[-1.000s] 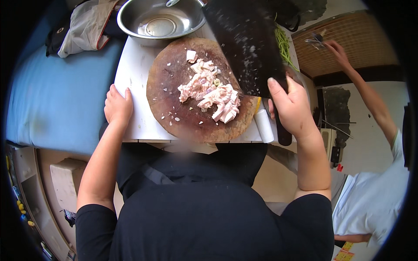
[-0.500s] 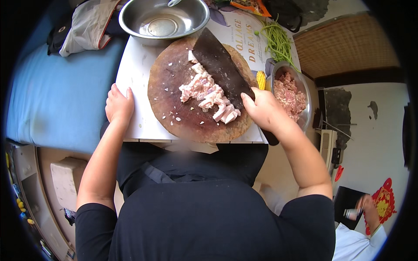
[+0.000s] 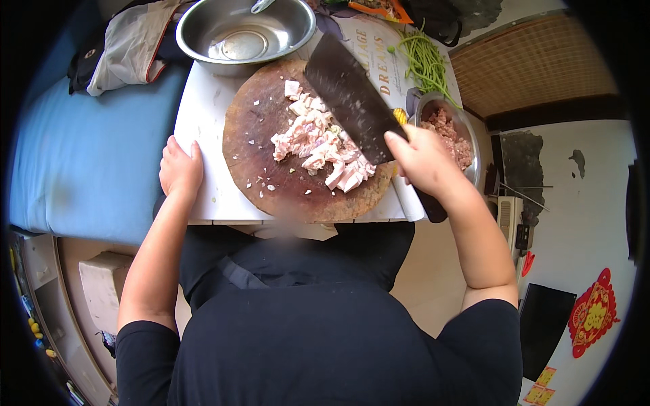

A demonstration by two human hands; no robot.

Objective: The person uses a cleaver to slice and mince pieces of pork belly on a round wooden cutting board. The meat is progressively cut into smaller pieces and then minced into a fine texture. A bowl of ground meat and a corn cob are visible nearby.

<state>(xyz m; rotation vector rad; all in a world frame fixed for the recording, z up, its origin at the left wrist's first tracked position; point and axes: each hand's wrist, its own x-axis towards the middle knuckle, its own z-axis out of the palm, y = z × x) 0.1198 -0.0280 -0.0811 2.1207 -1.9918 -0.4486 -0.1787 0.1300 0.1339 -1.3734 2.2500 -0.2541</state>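
My right hand (image 3: 426, 159) is closed around the handle of a broad dark cleaver (image 3: 352, 95). The blade is tilted over the right side of a round wooden chopping board (image 3: 250, 172), partly covering the meat's right edge. Pale, fatty chopped meat (image 3: 305, 132) lies in a loose heap mid-board, with small scraps scattered to its left. My left hand (image 3: 181, 168) rests at the left edge of the white table (image 3: 210, 169), thumb apart from the outstretched fingers, holding nothing I can see.
A steel basin (image 3: 294, 44) stands behind the board. To the right are a metal bowl (image 3: 477, 159) of minced meat (image 3: 447, 135), green beans (image 3: 426, 61) and a piece of corn (image 3: 400, 116). A blue padded seat (image 3: 95, 155) adjoins the table's left side.
The cleaver has shifted slightly right and its blade has turned, showing more of its face. The meat heap looks more spread out. A person at the lower right has left the view.
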